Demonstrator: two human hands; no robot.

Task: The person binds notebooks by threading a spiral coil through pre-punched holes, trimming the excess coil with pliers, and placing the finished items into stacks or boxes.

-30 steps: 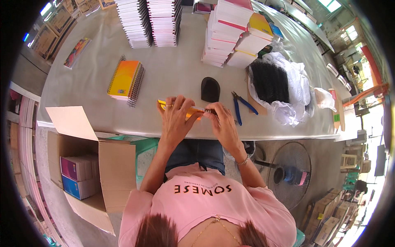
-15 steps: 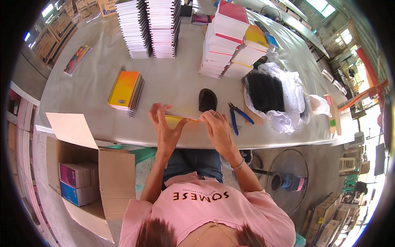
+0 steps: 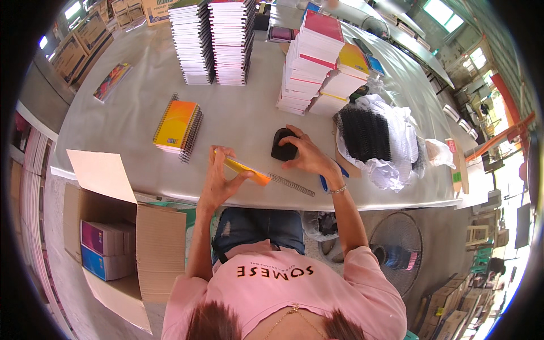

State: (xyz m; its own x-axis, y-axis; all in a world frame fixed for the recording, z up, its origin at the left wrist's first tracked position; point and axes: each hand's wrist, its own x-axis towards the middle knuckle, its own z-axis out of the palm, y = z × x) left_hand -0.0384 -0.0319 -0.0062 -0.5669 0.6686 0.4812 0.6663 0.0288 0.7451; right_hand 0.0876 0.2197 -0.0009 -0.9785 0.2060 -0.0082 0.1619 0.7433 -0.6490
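My left hand [image 3: 220, 180] pinches a small yellow-orange notebook [image 3: 249, 171], held tilted above the near part of the table. From the notebook's right end a dark wire coil [image 3: 292, 184] sticks out toward the lower right. My right hand [image 3: 309, 152] curls its fingers and thumb around the right side of a black rounded object [image 3: 281, 145], whose kind I cannot make out. Blue-handled pliers [image 3: 323, 182] lie mostly hidden beneath my right hand and wrist. To the left rests a short pile of yellow-orange spiral notebooks [image 3: 177, 126].
Tall notebook stacks [image 3: 231, 48] stand at the back, with unbound page blocks [image 3: 309, 62] right of them. Black coils [image 3: 365, 130] lie on white wrapping [image 3: 405, 122] at right. An open carton [image 3: 161, 252] holding boxed goods sits below left; a fan [image 3: 396, 249] stands below right.
My right hand has left the notebook and moved right onto the black object. My left hand keeps the notebook, now tilted down to the right, with the coil showing at its end.
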